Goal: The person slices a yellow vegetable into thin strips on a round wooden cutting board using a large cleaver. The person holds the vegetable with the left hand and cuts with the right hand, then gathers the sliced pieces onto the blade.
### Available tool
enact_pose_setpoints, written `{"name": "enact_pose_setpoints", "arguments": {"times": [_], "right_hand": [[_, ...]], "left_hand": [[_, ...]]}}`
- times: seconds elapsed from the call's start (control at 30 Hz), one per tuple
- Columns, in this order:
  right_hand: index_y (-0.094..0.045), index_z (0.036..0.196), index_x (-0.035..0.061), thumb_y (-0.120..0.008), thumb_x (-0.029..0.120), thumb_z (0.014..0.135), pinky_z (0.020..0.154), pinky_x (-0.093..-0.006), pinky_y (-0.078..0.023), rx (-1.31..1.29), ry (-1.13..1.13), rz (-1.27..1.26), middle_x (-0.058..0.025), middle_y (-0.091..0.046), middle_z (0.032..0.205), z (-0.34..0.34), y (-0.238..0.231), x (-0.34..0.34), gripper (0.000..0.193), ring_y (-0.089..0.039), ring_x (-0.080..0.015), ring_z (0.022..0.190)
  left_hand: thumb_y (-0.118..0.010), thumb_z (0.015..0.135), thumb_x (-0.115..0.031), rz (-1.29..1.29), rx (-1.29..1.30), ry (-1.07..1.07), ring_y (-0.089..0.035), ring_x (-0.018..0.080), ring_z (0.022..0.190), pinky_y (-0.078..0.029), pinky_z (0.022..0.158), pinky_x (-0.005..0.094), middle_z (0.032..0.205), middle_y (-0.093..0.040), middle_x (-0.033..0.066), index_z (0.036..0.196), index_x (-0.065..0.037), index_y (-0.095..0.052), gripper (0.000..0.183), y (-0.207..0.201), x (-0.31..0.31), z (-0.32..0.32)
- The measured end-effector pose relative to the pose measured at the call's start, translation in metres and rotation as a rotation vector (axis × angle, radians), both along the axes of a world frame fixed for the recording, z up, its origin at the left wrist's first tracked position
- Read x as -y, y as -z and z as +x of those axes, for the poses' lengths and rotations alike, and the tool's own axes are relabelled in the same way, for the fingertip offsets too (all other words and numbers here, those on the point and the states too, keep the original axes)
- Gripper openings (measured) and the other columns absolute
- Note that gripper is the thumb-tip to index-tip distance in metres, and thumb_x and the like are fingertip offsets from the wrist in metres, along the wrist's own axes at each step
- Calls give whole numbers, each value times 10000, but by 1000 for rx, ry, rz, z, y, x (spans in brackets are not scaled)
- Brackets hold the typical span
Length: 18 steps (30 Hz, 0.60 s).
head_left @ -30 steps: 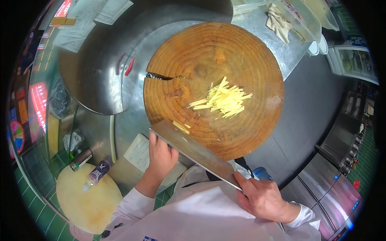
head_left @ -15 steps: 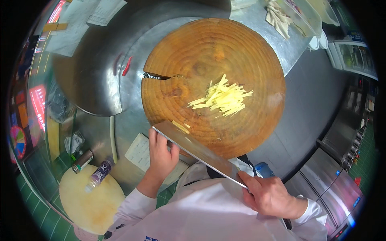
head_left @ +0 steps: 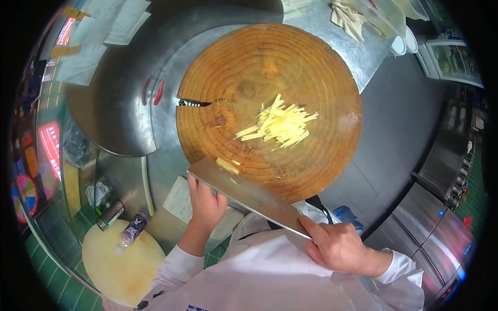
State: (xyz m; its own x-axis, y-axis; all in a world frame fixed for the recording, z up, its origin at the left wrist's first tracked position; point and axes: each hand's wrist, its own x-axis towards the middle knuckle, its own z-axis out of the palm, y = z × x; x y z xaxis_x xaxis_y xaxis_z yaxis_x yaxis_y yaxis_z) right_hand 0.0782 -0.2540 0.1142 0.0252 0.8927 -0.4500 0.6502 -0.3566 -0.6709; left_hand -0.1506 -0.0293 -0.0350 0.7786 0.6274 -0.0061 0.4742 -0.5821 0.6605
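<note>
Progress: cutting appears well advanced, judged by the heap of pale yellow strips (head_left: 284, 124) lying about the middle of the round wooden block (head_left: 311, 62). No uncut portion is visible on the block. Outstanding: a few larger yellow pieces (head_left: 226, 166) lie apart from the heap at the near left of the block, just beside the cleaver (head_left: 249, 193); in my judgement these are not yet dealt with. Whether more lies hidden under the blade cannot be told.

Condition of the strips: thin, straight and mostly narrow, though uneven in length. They cross one another in a loose pile, several ends sticking out to the left and right. The surface looks clean and slightly moist; no dark spots are noted.

Hands: the right hand (head_left: 340, 246) is closed around the handle end of the cleaver, at the near right. The left hand (head_left: 206, 207) has its fingers at the blade's left end, thumb set apart; whether it grips or merely supports the blade cannot be told. The blade slants across the near left rim of the block, well apart from the heap.
</note>
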Motion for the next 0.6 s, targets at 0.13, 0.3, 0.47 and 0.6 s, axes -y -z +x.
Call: {"name": "enact_pose_setpoints", "arguments": {"times": [0.13,0.3,0.47,0.6], "right_hand": [[-564,1389,-74,-747,161,852,484,-401,-518,16,-15,1,-79,-604,671,1,-9,7,613,-632,-270,517],[-569,1384,-74,-757,163,844,491,-398,-522,11,-5,-19,-83,-621,691,1,-10,10,619,-637,-274,525],[-567,1384,-74,-758,169,847,499,-405,-528,-21,-8,-47,-99,-645,716,7,-11,6,620,-649,-288,539],[-566,1367,-72,-741,157,858,497,-420,-526,-55,-8,-68,-114,-644,704,9,-7,-1,585,-651,-308,543]], "left_hand": [[-606,762,50,-29,-7,11,-490,446,1203,-429,1053,530,1276,-510,250,1275,8,-594,515,0,-2,0],[-616,779,38,-49,3,-2,-503,448,1202,-440,1048,515,1298,-501,257,1263,5,-601,486,-3,-2,1],[-646,787,32,-41,12,-19,-520,441,1189,-461,1023,494,1300,-501,257,1267,8,-603,482,-4,-1,4],[-661,811,34,-30,24,-37,-524,433,1177,-481,980,474,1294,-511,252,1280,9,-601,473,-7,0,6]]}}
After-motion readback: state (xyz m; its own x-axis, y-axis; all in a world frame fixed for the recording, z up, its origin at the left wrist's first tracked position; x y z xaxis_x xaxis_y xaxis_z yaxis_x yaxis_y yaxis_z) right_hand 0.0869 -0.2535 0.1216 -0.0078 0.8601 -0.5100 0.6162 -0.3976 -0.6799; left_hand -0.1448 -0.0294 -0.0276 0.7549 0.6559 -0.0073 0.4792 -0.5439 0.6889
